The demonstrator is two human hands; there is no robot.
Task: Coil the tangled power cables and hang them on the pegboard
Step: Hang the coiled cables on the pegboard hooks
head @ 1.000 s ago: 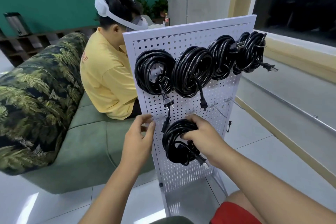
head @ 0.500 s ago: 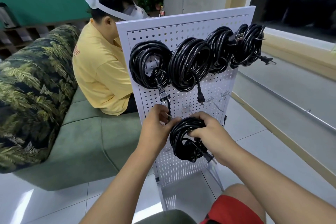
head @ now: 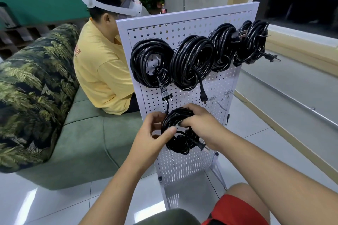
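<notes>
Your left hand [head: 151, 134] has dropped to pinch the left rim of the coiled cable [head: 173, 117], which sits against the pegboard [head: 184, 166] under the leftmost hung coil [head: 139, 60]. Your right hand [head: 203, 126] curls over its top. The loops are probably springy and floppy, so grip all strands together.

Four black coiled cables [head: 151, 62] are hanging across the white pegboard [head: 182, 29] top; a fifth coil [head: 170, 118] is being held below.
</notes>
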